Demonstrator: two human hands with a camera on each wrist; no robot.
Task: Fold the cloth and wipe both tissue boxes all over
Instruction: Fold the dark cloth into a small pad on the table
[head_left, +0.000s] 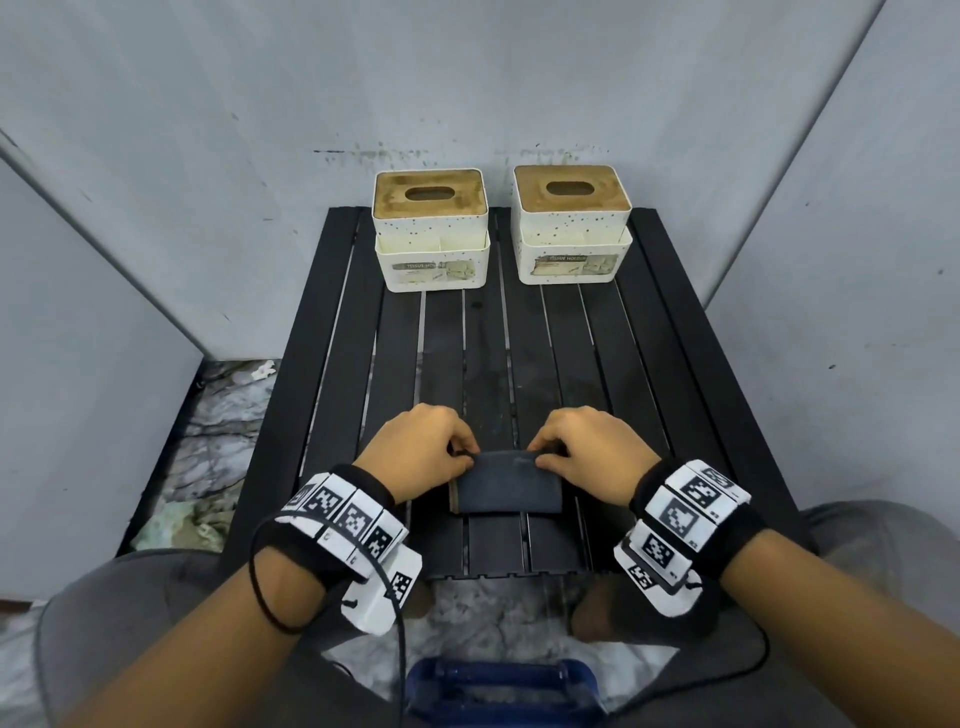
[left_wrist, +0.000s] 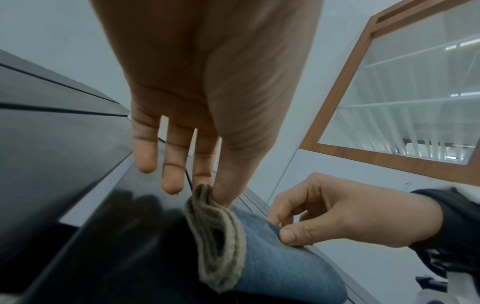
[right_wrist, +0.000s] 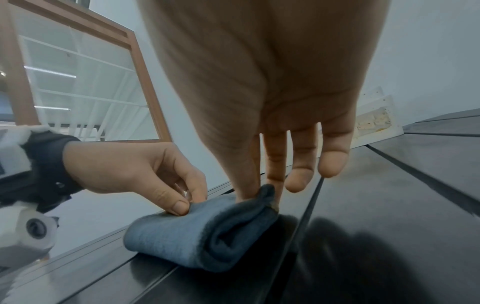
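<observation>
A blue-grey cloth with tan edging lies folded into a thick small rectangle near the front edge of the black slatted table. My left hand pinches the cloth's far left corner between thumb and forefinger. At the far right corner, my right hand pinches it the same way. The other fingers of both hands hang loose above the slats. Two white speckled tissue boxes with wooden lids stand at the back of the table: one on the left, one on the right.
Grey walls close in behind and on both sides of the table. Marbled floor and crumpled rags lie to the left. My knees sit under the table's front edge, with a blue object on the floor between them.
</observation>
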